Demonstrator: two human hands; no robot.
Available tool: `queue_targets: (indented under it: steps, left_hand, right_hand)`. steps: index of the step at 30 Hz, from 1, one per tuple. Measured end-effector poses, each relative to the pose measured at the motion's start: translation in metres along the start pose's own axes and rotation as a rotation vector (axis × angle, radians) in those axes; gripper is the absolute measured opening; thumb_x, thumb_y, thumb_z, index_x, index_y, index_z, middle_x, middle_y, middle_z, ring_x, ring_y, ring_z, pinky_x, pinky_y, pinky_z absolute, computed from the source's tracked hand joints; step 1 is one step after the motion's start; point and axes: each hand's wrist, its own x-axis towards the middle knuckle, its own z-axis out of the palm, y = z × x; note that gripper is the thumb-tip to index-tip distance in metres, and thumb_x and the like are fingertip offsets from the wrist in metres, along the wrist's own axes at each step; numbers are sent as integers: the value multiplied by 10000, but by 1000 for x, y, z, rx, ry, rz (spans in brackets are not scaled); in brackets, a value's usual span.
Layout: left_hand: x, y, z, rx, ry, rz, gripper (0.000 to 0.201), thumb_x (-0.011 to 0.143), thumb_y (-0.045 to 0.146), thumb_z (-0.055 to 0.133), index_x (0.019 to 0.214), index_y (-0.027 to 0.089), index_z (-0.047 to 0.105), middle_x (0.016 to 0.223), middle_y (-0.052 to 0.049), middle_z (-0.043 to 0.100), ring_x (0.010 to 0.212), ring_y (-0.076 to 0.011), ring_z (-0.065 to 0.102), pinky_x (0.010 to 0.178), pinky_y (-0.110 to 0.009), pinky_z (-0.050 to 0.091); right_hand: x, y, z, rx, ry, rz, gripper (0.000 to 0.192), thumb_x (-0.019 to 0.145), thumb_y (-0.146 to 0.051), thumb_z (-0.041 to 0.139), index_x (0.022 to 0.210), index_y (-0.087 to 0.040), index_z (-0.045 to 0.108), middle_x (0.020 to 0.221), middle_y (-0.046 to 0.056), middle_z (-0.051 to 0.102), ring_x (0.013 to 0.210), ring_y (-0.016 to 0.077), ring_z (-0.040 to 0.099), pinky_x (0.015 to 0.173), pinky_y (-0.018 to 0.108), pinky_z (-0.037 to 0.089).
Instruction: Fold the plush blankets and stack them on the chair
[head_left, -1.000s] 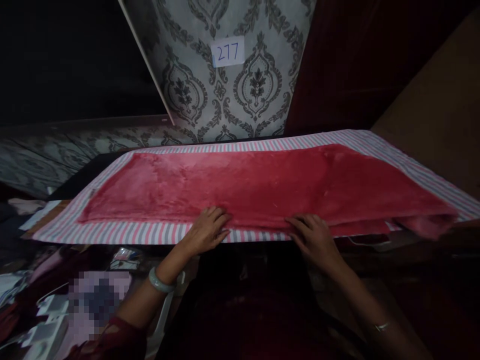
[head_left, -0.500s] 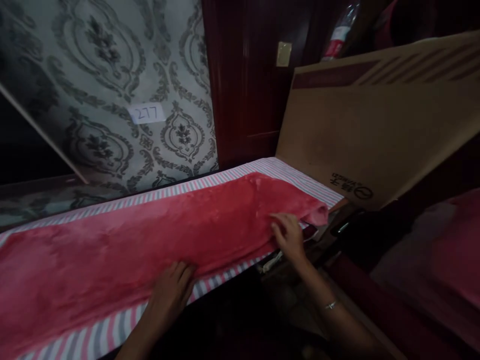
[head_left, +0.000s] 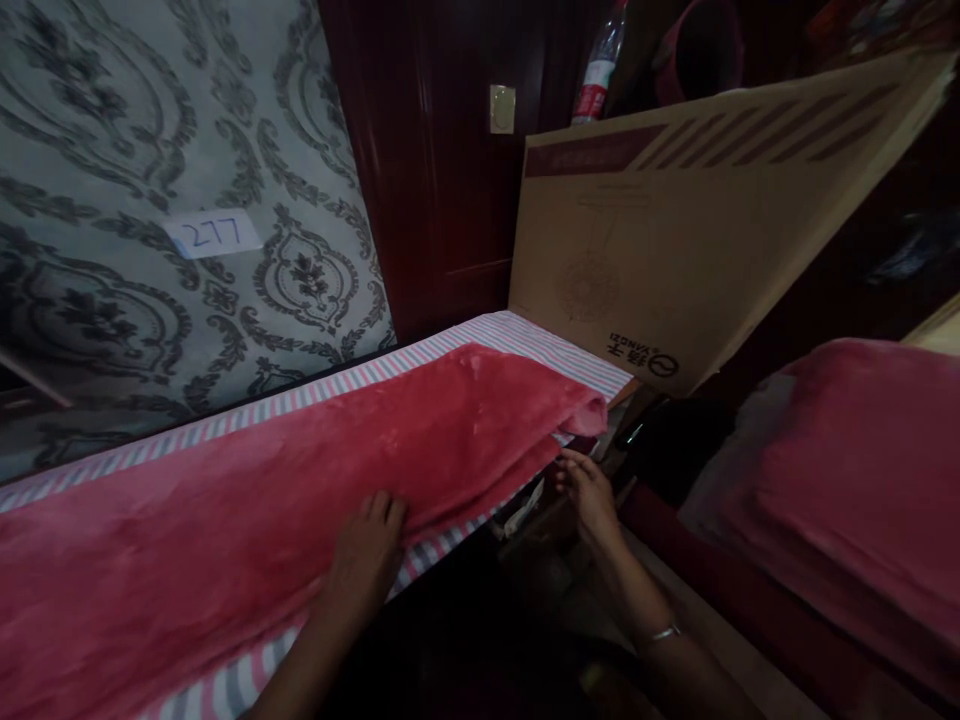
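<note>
A long piece of red plush fabric lies folded lengthwise, fairly flat, on a striped cloth. My left hand rests on its near edge, fingers laid flat on the pile. At the right end, my right hand has thumb and fingers pinched at the corner of a lower layer; the fingertips partly hide the hold. Just above that hand, the end of the top layer curls over, showing a paler pink underside.
Behind the striped surface stands a large cardboard box, with a bottle beyond it. A stack of pink-red fabric is at the right. Patterned wallpaper and a dark red door panel border the far side.
The view has turned right, bringing more of the fabric stack into sight. My right hand has moved from the top of the fabric to the lower layer's corner; my left stays on the near edge.
</note>
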Motion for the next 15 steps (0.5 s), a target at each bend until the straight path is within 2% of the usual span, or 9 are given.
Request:
queue_targets:
  steps: [2, 5, 8, 10, 13, 15]
  left_hand:
    - [7, 5, -3, -22, -9, -34, 345, 791, 31, 507, 1075, 151, 661, 1062, -137, 648, 986, -275, 632, 858, -404, 501]
    - [8, 4, 0, -74, 56, -39, 307, 792, 57, 538, 1053, 173, 652, 1100, -126, 653, 1021, -262, 641, 886, -385, 507]
    - [3, 0, 9, -114, 50, -45, 310, 793, 68, 534, 1057, 178, 652, 1097, -127, 675, 1021, -262, 659, 891, -388, 520]
    - [0, -5, 16, -156, 36, -27, 351, 780, 52, 511, 1071, 185, 657, 1094, -127, 691, 1016, -262, 669, 896, -401, 526]
    - [1, -17, 21, -336, 64, 32, 322, 781, 139, 575, 1083, 202, 665, 1113, -119, 704, 1023, -271, 670, 919, -427, 532]
    - [11, -25, 12, -565, 61, 71, 333, 785, 301, 658, 1109, 226, 669, 1140, -101, 709, 1042, -279, 667, 939, -442, 537]
  right_hand:
    - [6, -9, 2, 31, -39, -1, 418, 587, -411, 769, 944, -199, 714, 750, -7, 673, 583, 104, 585, 510, 208, 460]
    - [27, -29, 8, 87, -65, -33, 459, 595, -416, 783, 989, -201, 692, 741, -10, 682, 561, 102, 592, 499, 209, 478]
    - [50, -47, 17, 108, -68, -9, 438, 619, -482, 784, 928, -204, 644, 755, -8, 677, 537, 103, 601, 461, 204, 475]
    - [64, -54, 24, 65, -77, -1, 418, 648, -541, 757, 845, -211, 593, 689, -21, 635, 502, 112, 588, 425, 205, 446]
    - [81, -61, 40, -23, -52, -63, 362, 677, -519, 712, 755, -229, 510, 541, -67, 513, 435, 117, 506, 411, 221, 404]
    - [84, -67, 59, -43, 1, -142, 280, 686, -421, 700, 787, -232, 520, 554, -73, 515, 487, 126, 510, 484, 242, 444]
